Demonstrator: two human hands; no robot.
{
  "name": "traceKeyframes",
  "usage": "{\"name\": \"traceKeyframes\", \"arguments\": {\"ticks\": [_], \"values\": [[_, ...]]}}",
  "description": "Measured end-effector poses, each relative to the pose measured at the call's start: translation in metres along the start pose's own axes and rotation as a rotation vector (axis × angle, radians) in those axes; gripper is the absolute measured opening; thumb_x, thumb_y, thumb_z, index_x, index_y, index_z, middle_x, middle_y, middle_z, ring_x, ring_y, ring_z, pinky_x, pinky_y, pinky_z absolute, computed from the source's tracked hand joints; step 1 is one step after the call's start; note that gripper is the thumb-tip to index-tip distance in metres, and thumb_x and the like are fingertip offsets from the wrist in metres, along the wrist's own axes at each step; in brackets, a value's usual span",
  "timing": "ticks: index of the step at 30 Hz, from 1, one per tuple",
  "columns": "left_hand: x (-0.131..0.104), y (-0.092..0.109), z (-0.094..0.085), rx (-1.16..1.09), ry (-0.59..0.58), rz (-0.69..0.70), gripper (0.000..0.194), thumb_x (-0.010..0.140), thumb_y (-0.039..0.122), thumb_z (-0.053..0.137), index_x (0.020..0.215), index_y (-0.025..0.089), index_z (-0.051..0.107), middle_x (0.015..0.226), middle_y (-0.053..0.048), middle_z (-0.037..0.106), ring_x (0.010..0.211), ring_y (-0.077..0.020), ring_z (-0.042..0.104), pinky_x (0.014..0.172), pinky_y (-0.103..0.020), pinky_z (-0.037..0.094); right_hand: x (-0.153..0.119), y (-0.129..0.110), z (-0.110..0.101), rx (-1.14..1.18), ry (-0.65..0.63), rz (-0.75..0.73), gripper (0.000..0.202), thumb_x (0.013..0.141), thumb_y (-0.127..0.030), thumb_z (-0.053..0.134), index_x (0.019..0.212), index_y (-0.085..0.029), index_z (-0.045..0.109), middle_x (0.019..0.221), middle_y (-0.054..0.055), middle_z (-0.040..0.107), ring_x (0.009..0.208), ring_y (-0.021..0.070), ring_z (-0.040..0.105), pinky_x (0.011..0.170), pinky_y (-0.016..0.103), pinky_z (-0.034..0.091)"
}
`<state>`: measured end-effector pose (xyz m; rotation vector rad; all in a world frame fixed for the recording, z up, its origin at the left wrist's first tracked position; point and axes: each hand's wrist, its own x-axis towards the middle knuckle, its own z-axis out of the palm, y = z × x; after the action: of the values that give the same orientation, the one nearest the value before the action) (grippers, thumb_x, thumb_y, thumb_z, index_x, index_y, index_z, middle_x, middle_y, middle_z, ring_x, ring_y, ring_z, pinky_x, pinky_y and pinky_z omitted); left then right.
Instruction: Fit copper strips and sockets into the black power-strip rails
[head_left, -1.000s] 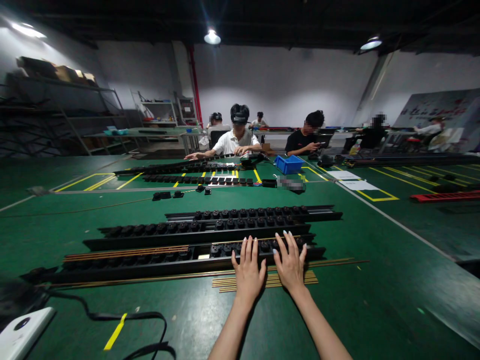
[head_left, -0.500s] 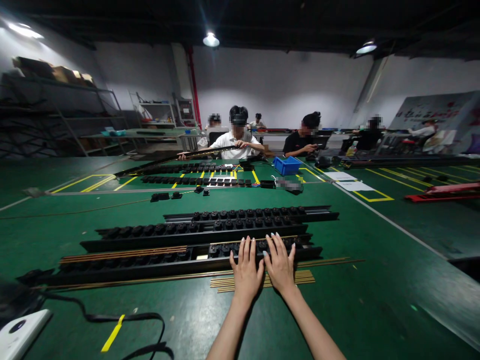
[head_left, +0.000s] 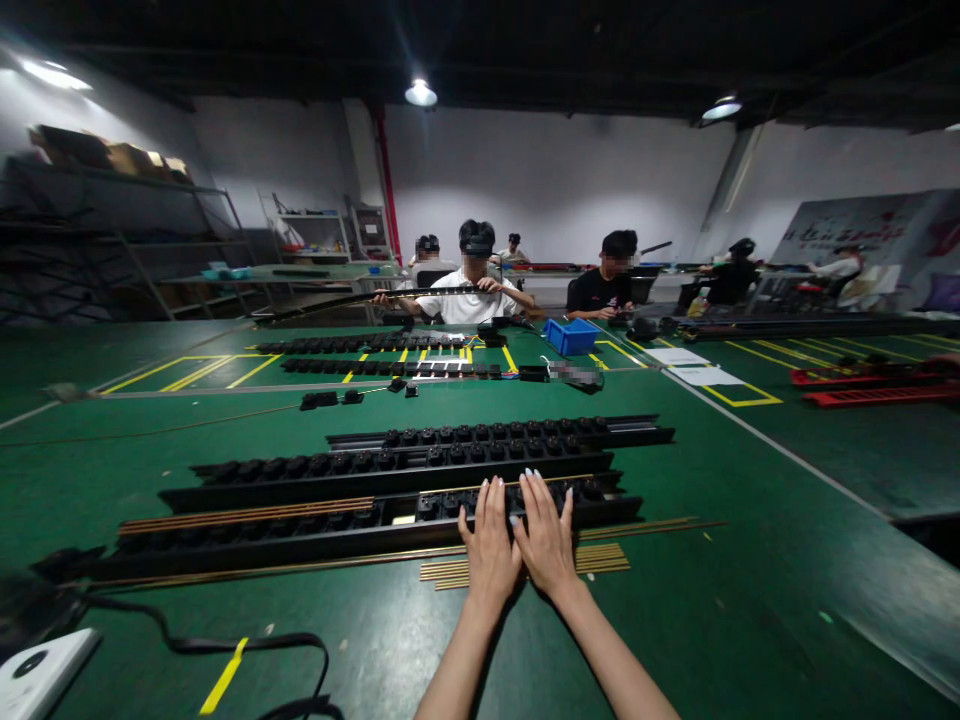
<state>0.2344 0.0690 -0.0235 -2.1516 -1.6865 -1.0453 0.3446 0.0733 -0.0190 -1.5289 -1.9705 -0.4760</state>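
My left hand (head_left: 491, 550) lies with fingers stretched forward over the right part of the front black channel (head_left: 285, 545). Beside it, my right hand (head_left: 547, 540) rests palm down on the same channel, its thumb close to my left hand. Black blocks (head_left: 442, 505) sit in a row inside the channel. A thin brass rod (head_left: 450, 488) runs along the row towards my fingertips. Under my palms and wrists lies a bunch of short brass rods (head_left: 600, 557) on the table. Longer copper-coloured rods (head_left: 247, 513) rest on the channel's left half.
Two more black channels (head_left: 300, 483) with blocks lie behind. A black strap (head_left: 247, 633), a yellow tie (head_left: 223, 678) and a white device (head_left: 45, 672) are at the lower left. Across the green table, a co-worker (head_left: 472, 290) holds a long strip near a blue bin (head_left: 571, 336).
My right hand has shifted left, closer to my left hand, which stays about where it was. The co-worker opposite has moved the long strip to the right and levelled it.
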Motion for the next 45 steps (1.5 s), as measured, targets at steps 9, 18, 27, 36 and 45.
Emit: {"name": "traceKeyframes", "arguments": {"ticks": [9,18,27,36,45], "values": [[-0.001,-0.003,0.002,0.022,-0.01,0.003,0.062,0.086,0.017,0.039,0.146,0.022,0.022,0.143,-0.008,0.044,0.135,-0.0185,0.033,0.112,-0.048,0.008,-0.001,-0.004,0.002,0.012,-0.046,-0.035,0.055,0.094,-0.028,0.028,0.147,-0.02,0.017,0.145,0.009,0.04,0.134,0.0211,0.033,0.111,0.056,-0.002],[0.001,-0.003,-0.003,0.012,-0.021,-0.002,0.06,0.087,0.026,0.044,0.145,0.026,0.025,0.143,-0.007,0.044,0.136,-0.0217,0.03,0.112,-0.05,0.006,-0.002,-0.003,0.004,0.026,-0.058,-0.028,0.055,0.094,-0.03,0.027,0.147,-0.022,0.017,0.144,0.008,0.041,0.134,0.0221,0.035,0.112,0.056,0.004],[0.005,-0.005,-0.015,0.034,0.025,-0.082,0.057,0.089,0.021,0.039,0.144,0.024,0.026,0.144,-0.006,0.042,0.134,-0.0203,0.033,0.104,-0.043,0.024,-0.002,-0.001,0.005,0.061,-0.068,-0.014,0.056,0.095,-0.036,0.029,0.148,-0.023,0.014,0.146,0.008,0.038,0.135,0.0208,0.033,0.112,0.056,0.003],[0.007,-0.009,-0.023,0.057,0.062,-0.11,0.052,0.092,0.025,0.038,0.143,0.025,0.03,0.142,-0.008,0.045,0.132,-0.0223,0.036,0.107,-0.047,0.018,-0.001,-0.003,0.003,0.063,-0.058,-0.009,0.056,0.096,-0.038,0.029,0.148,-0.025,0.012,0.144,0.009,0.04,0.133,0.0228,0.037,0.111,0.057,0.01],[0.009,-0.024,-0.028,0.034,0.099,-0.129,0.045,0.093,0.024,0.037,0.138,0.026,0.04,0.134,-0.008,0.054,0.127,-0.0203,0.043,0.11,-0.048,0.011,-0.002,-0.004,0.004,0.075,-0.072,0.003,0.057,0.096,-0.036,0.03,0.148,-0.024,0.009,0.146,0.007,0.038,0.135,0.0207,0.032,0.112,0.056,0.005]]}}
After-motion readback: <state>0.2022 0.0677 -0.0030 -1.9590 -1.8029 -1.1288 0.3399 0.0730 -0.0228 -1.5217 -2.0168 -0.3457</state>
